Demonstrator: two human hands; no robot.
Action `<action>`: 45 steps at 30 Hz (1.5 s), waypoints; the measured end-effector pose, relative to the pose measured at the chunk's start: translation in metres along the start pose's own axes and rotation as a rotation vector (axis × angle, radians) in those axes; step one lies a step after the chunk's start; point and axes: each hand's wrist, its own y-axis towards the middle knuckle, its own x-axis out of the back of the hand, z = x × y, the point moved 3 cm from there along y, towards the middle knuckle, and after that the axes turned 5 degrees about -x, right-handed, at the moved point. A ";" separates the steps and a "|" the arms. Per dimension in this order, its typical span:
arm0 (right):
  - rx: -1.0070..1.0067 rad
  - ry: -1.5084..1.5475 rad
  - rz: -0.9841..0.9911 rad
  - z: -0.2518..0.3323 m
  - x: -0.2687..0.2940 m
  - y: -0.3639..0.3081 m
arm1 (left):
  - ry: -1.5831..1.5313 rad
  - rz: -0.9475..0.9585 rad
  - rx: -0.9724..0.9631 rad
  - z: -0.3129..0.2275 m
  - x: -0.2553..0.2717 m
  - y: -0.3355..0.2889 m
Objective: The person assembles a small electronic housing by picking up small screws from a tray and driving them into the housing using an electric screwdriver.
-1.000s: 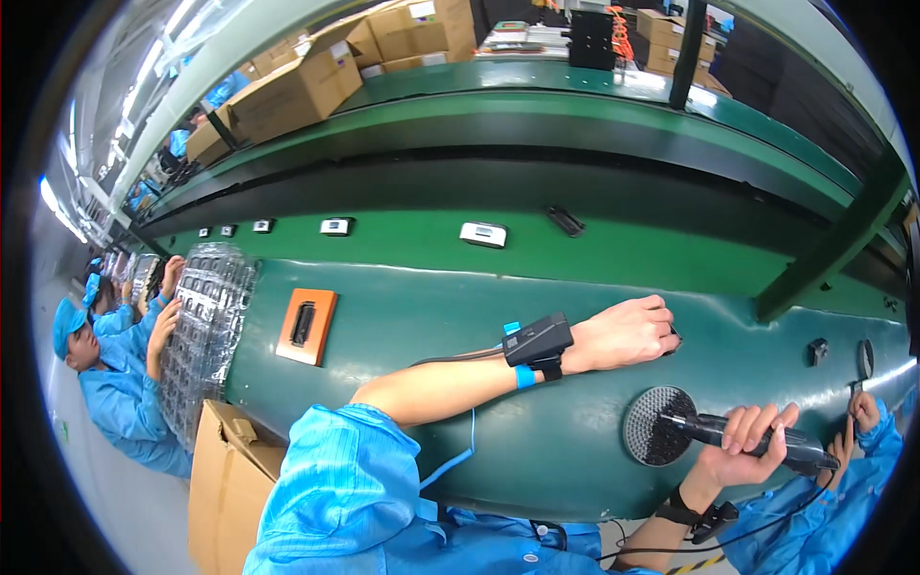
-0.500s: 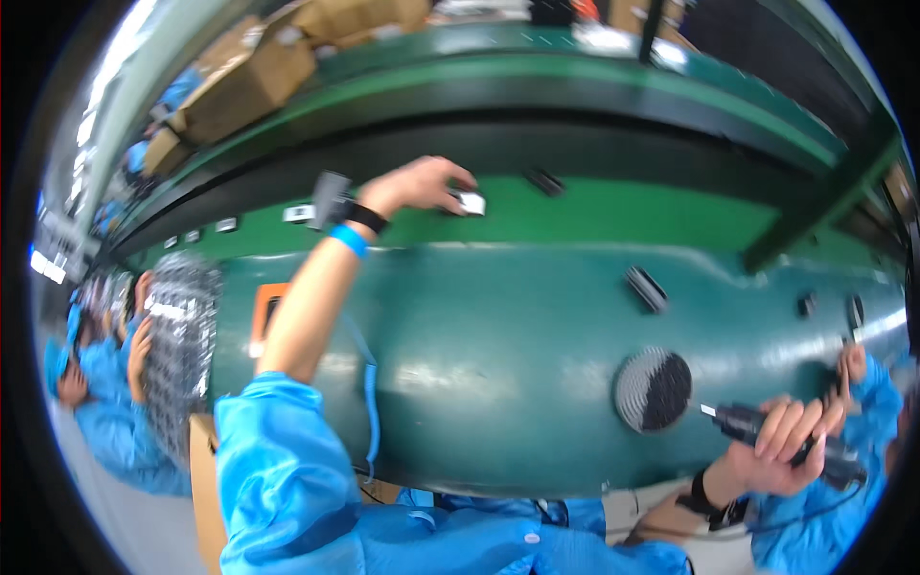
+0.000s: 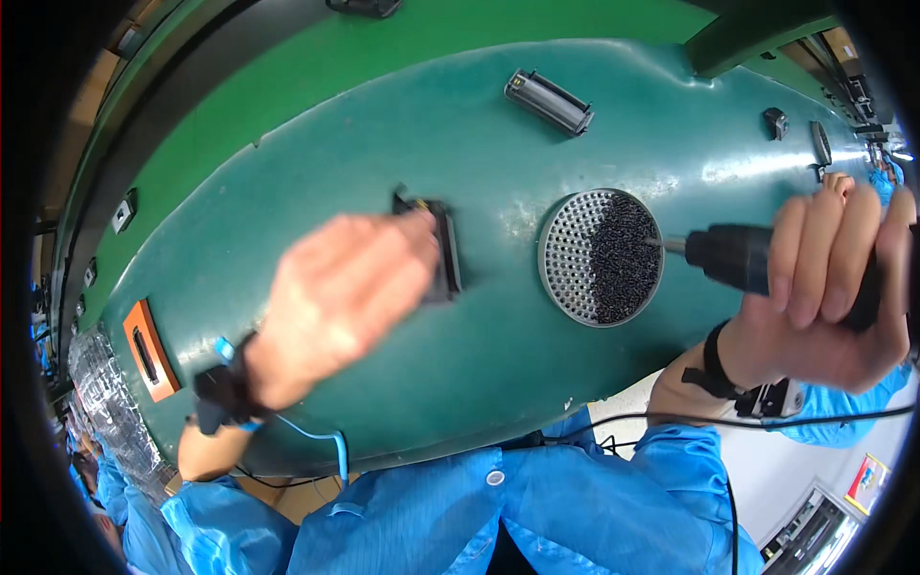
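My left hand (image 3: 350, 292), smeared by motion, is closed on a black rectangular plastic part (image 3: 446, 251) above the green mat. Its fingers cover much of the part. My right hand (image 3: 839, 287) is wrapped around a black corded electric screwdriver (image 3: 733, 257), held nearly level. The screwdriver's bit reaches the right side of a round metal screw tray (image 3: 567, 251), a dish full of small holes. Small black screws (image 3: 625, 257) crowd the tray's right half. Whether a screw sits on the bit is too small to tell.
A black elongated part (image 3: 549, 103) lies behind the tray. An orange block with a slot (image 3: 151, 351) rests at the left, near bubble wrap (image 3: 105, 412). Small parts (image 3: 123, 215) sit along the green belt (image 3: 316, 86). A green post (image 3: 757, 43) rises at the far right.
My left hand has come back from the belt to the mat with the part. The screwdriver's bit has moved to the screws in the tray. My view has tilted down and turned right.
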 end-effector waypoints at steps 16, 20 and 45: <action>-0.114 -0.169 -0.247 -0.073 -0.005 0.005 | -0.099 0.057 0.256 -0.037 -0.036 -0.015; -0.158 -0.129 -0.059 -0.072 0.009 0.005 | -0.138 0.029 0.233 -0.036 -0.038 -0.012; -0.045 -0.007 0.058 -0.065 -0.046 0.040 | -0.068 -0.092 0.237 -0.042 -0.049 -0.025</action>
